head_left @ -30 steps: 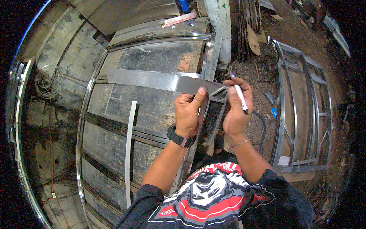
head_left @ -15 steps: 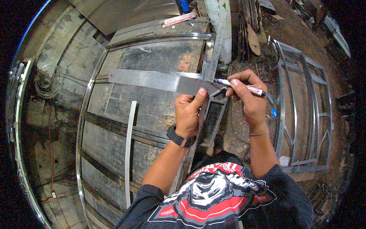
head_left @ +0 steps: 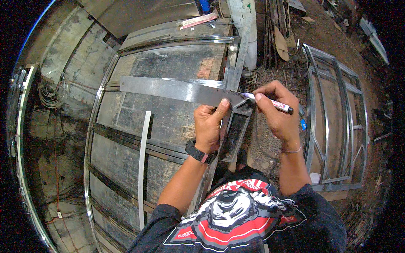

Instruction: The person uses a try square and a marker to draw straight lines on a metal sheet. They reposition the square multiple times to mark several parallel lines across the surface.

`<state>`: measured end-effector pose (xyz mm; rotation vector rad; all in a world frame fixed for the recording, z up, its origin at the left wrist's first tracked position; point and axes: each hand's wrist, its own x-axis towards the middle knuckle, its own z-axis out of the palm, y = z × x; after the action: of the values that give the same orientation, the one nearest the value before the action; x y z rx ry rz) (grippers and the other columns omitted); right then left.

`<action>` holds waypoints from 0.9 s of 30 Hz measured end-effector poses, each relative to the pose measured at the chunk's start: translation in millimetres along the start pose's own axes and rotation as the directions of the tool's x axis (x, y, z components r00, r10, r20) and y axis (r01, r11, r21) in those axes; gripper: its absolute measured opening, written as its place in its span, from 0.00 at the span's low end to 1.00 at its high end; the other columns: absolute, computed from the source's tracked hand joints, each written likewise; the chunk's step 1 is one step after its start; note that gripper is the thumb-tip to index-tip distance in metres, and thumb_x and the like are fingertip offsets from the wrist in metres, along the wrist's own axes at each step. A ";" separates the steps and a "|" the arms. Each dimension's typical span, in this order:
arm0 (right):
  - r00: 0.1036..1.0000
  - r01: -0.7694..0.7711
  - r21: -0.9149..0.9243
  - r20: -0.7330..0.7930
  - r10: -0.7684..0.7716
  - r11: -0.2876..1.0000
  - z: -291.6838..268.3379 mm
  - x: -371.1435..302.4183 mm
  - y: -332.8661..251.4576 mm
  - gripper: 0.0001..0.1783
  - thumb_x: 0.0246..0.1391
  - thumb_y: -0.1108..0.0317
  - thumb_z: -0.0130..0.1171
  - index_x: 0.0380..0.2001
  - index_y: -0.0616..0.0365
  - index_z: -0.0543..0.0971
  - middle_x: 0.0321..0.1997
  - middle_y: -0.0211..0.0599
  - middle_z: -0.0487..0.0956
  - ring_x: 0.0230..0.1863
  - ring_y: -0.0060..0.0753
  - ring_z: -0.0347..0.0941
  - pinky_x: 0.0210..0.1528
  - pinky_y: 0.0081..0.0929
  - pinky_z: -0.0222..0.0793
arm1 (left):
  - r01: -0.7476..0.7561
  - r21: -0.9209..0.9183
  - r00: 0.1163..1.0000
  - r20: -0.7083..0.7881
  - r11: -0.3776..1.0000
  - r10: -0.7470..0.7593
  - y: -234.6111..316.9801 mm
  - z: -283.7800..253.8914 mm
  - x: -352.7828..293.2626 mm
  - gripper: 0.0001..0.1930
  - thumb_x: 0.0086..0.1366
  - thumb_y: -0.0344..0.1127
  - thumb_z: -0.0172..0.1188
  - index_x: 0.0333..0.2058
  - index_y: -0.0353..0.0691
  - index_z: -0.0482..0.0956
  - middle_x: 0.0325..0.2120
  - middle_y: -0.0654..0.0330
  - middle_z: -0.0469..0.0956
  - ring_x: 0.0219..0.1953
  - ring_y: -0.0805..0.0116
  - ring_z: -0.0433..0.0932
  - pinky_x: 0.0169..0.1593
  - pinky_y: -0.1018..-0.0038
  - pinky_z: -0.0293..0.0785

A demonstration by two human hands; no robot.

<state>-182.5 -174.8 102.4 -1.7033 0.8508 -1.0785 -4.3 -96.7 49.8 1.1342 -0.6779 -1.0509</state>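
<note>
A metal try square (head_left: 168,90) lies across the frame, its long blade stretching left and its hollow handle (head_left: 234,135) pointing toward me. My left hand (head_left: 209,126) grips it near the corner, thumb pressed on top and the other fingers curled underneath. In my right hand (head_left: 276,110) is a white marker pen (head_left: 272,103) with a black end, pinched between thumb and fingers. Its tip rests at the square's corner, by the end of the metal profile (head_left: 231,63). Whether the tip touches metal is too small to tell.
A large metal frame (head_left: 96,122) with crossbars lies over a scuffed board. On it rests a narrow pale strip (head_left: 144,168). Another metal frame (head_left: 328,122) is on the ground at right. Coiled wire (head_left: 54,89) sits at far left, and a red-and-white box (head_left: 198,21) at the back.
My right hand has shifted slightly right and down, bringing the marker tip along the square's corner. My left hand and the square have hardly moved.
</note>
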 end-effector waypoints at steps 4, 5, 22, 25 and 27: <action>0.988 0.052 -0.020 -0.143 -0.055 0.998 -8.8 -8.1 5.9 0.12 0.64 0.63 0.63 0.44 0.60 0.80 0.33 0.30 0.83 0.32 0.18 0.75 0.36 0.20 0.72 | 0.001 0.016 1.000 -0.015 1.000 -0.001 -2.2 -5.5 0.1 0.09 0.71 0.36 0.66 0.37 0.35 0.86 0.33 0.66 0.84 0.32 0.80 0.76 0.37 0.79 0.72; 0.976 0.059 0.085 -0.216 -0.040 0.995 -4.2 -9.5 8.8 0.14 0.65 0.62 0.63 0.47 0.59 0.80 0.36 0.31 0.83 0.34 0.18 0.75 0.38 0.20 0.72 | -0.025 0.006 0.999 -0.047 1.000 0.026 -0.7 0.5 -0.9 0.10 0.70 0.37 0.66 0.34 0.36 0.84 0.30 0.67 0.82 0.29 0.81 0.74 0.34 0.79 0.69; 0.883 0.193 0.518 -0.461 0.082 0.833 76.8 -13.2 37.2 0.16 0.62 0.69 0.67 0.47 0.56 0.72 0.42 0.27 0.75 0.41 0.18 0.70 0.47 0.19 0.69 | 0.030 -0.057 0.998 0.062 0.998 -0.026 21.1 8.2 6.7 0.11 0.68 0.38 0.69 0.43 0.37 0.84 0.37 0.66 0.84 0.38 0.77 0.78 0.45 0.76 0.73; 0.881 0.213 0.547 -0.465 0.083 0.810 76.1 -8.6 38.6 0.16 0.62 0.69 0.68 0.47 0.56 0.72 0.42 0.26 0.75 0.41 0.17 0.70 0.47 0.18 0.68 | 0.019 -0.101 1.000 0.024 0.995 -0.016 17.5 16.4 11.0 0.11 0.69 0.39 0.68 0.41 0.37 0.84 0.36 0.66 0.84 0.37 0.78 0.78 0.43 0.77 0.73; 0.884 0.222 0.577 -0.459 0.087 0.786 76.9 -6.6 37.0 0.16 0.62 0.69 0.68 0.47 0.56 0.72 0.42 0.26 0.75 0.41 0.17 0.70 0.47 0.18 0.68 | 0.040 -0.079 0.999 0.015 0.996 -0.039 20.5 14.9 10.7 0.11 0.69 0.39 0.68 0.41 0.37 0.84 0.36 0.66 0.84 0.36 0.78 0.78 0.42 0.77 0.74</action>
<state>-116.8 -156.1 50.8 -0.9294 0.6098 -1.6459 -6.6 -111.0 73.1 1.0766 -0.6212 -1.1101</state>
